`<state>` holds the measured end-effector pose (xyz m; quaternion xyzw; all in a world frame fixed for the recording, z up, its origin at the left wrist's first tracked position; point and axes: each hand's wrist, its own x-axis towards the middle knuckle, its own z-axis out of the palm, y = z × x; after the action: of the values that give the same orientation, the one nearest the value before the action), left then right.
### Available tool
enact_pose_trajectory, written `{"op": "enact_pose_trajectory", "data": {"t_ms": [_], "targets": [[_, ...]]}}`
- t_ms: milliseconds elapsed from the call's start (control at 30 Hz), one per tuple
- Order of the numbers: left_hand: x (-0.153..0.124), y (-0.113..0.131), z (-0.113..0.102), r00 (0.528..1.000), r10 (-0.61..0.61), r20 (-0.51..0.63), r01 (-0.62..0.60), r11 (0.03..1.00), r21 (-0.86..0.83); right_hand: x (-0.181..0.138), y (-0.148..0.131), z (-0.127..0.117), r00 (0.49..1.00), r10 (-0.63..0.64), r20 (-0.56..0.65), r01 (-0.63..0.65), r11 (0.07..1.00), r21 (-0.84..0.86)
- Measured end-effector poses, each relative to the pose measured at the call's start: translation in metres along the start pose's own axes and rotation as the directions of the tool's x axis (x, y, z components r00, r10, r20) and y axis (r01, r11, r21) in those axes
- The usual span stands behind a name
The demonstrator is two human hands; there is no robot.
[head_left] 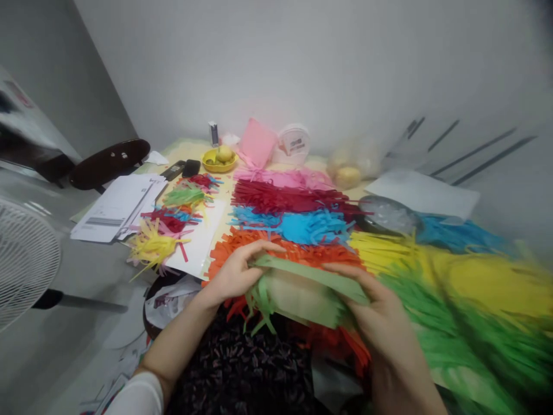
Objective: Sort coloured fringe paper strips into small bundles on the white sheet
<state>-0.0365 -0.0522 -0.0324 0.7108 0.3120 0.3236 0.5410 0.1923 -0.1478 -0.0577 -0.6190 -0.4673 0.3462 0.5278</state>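
at the lower centre of the frame, both hands grip a pale green fringed paper (302, 288): the left hand (235, 274) pinches its left end, and the right hand (384, 323) is closed on its right end. it is held just above the orange fringe (285, 251) on the table (185, 151). blue fringe (302, 226) and dark red fringe (285, 199) lie further up, with white papers (116, 208) at the left.

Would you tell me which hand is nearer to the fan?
Left. The left hand holds the green paper at the end toward the fan; the right hand holds its other end, farther away.
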Motion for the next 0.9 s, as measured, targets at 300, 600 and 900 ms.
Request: {"op": "enact_pose_trajectory", "data": {"t_ms": [300, 600, 900], "targets": [[0.001, 0.006, -0.032, 0.940, 0.102, 0.326, -0.067, 0.991, -0.116, -0.004, -0.009, -0.003, 0.966, -0.240, 0.093, 0.237, 0.970, 0.043], [0.022, 0.022, -0.020, 0.861, -0.109, 0.496, 0.124, 0.992, 0.002, 0.006, -0.044, -0.011, 0.880, -0.382, 0.281, 0.433, 0.889, -0.149], [0.029, 0.022, -0.016, 0.854, -0.183, 0.487, 0.159, 0.983, 0.089, 0.012, -0.051, -0.017, 0.861, -0.399, 0.315, 0.455, 0.881, -0.130]]}}
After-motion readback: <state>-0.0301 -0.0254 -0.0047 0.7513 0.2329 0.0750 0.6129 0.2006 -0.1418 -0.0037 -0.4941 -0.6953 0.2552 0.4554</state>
